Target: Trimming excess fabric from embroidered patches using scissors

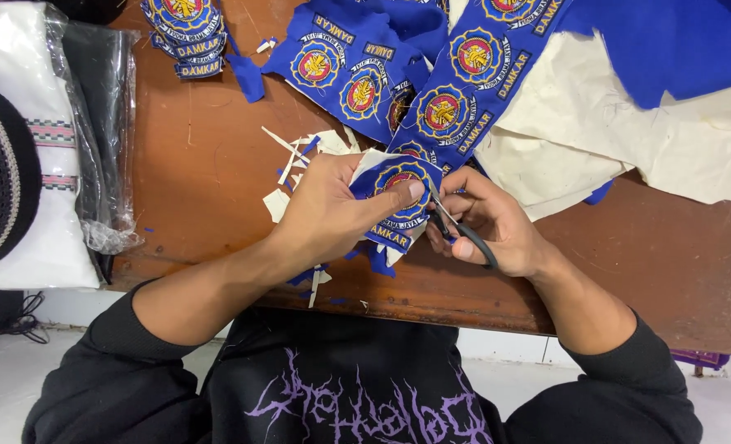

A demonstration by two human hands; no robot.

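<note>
One blue embroidered patch (398,201) is held just above the near edge of the brown wooden table (201,164), pinched by the left hand (332,210), whose thumb is pressed flat on the round emblem while the fingers are curled under the cloth. Black-handled scissors (456,226) are gripped in the right hand (497,226), the fingers closed through the loops and the blades set against the patch's right edge. White and blue offcuts (299,160) are scattered just beyond the left hand. A strip of uncut patches (456,99) is laid across cream backing cloth (596,131) further back, and a stack of trimmed patches (186,33) is seen at the far left. Folded cloth in clear plastic (94,107) is placed at the table's left end.
</note>
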